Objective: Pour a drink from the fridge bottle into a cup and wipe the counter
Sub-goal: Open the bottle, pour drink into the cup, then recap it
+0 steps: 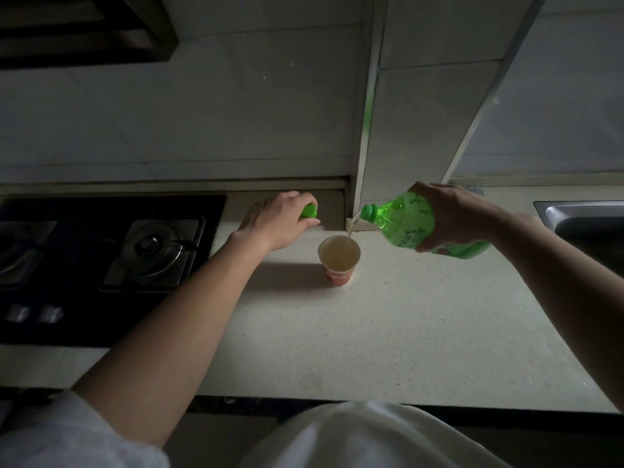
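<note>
A green plastic bottle [405,221] is tipped sideways above the counter, with my right hand [452,214] wrapped around its body. A thin pale stream runs from its open neck into a red paper cup [338,276] standing on the counter. The cup is nearly full of yellowish drink. My left hand [277,221] hovers left of the cup, near the back wall, and pinches the green bottle cap [309,211] between its fingers.
A black gas hob [101,265] with a metal burner fills the left side. A steel sink [584,224] sits at the far right. The pale speckled countertop [405,332] stretches toward me. A tiled column [422,113] rises right behind the cup.
</note>
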